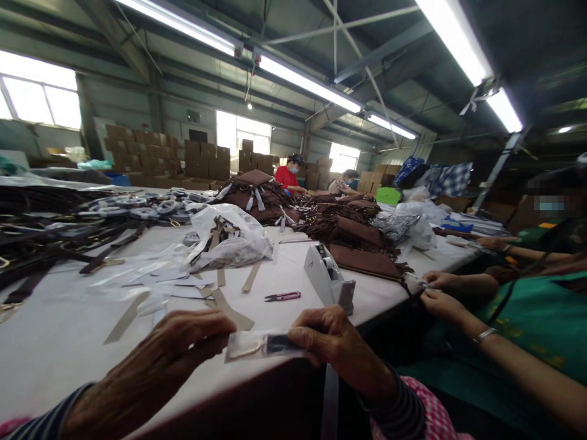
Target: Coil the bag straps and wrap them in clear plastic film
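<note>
Head view: left hand (172, 347) and right hand (338, 343) pinch opposite ends of the clear plastic packet (244, 346), presumably keeping it flat.

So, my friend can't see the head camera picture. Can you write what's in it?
A person's right hand grips a small clear packet, the left hand at its other end, by the edge of a white table. Beyond lie pink-handled snips, a white dispenser, a plastic bag and heaped brown goods; a co-worker in green is at the right.

One sachet (257, 347), one dispenser (320, 274), windows (244, 130) — three
</note>
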Available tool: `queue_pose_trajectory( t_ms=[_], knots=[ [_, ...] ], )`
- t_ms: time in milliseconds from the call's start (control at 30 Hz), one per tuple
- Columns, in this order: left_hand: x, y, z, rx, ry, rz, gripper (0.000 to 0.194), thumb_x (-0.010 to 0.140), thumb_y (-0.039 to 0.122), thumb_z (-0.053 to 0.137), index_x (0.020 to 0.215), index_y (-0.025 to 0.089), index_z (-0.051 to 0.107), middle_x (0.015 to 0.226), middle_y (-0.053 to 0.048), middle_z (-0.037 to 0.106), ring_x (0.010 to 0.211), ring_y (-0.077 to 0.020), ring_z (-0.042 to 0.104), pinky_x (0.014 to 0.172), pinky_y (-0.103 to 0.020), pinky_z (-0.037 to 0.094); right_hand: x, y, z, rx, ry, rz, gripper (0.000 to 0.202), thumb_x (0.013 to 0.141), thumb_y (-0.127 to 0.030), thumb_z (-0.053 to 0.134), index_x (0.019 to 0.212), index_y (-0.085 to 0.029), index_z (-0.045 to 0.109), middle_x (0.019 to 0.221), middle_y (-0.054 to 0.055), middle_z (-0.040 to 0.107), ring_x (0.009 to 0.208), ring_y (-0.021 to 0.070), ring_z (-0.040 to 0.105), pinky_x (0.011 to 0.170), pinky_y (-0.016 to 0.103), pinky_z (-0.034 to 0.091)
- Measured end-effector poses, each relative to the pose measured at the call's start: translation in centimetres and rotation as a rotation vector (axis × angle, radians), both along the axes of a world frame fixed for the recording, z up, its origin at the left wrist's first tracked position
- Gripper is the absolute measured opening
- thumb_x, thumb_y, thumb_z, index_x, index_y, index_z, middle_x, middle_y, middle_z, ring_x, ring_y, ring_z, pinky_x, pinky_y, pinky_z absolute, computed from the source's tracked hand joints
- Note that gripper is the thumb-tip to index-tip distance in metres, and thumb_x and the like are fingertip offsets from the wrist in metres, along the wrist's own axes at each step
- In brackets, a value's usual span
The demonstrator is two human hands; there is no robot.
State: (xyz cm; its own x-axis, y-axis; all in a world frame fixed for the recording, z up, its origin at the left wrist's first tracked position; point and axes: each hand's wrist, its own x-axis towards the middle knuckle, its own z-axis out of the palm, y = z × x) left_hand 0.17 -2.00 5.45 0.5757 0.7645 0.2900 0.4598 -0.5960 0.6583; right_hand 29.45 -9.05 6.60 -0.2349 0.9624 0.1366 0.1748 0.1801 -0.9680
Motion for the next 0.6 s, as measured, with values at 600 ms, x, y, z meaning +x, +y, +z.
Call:
queue_pose_trajectory(
  t_ms=[600],
  knots=[
    [4.5, -1.5, -1.0, -0.668, -0.096, -0.276, 0.045, 0.085, 0.065, 0.068, 0.082, 0.02, 0.064, 0.079, 0.0, 0.061, 0.072, -0.0169, 0.053, 0.062, -0.024, 0.043, -1.6, 0.3, -0.6, -0.036, -0.123, 0.141, 0.038, 0.073, -0.046, 0.09, 0.092, -0.014, 0.08, 0.069, -0.003, 0.063, 0.062, 0.0099, 0.051, 0.054, 0.02, 0.037]
  ],
)
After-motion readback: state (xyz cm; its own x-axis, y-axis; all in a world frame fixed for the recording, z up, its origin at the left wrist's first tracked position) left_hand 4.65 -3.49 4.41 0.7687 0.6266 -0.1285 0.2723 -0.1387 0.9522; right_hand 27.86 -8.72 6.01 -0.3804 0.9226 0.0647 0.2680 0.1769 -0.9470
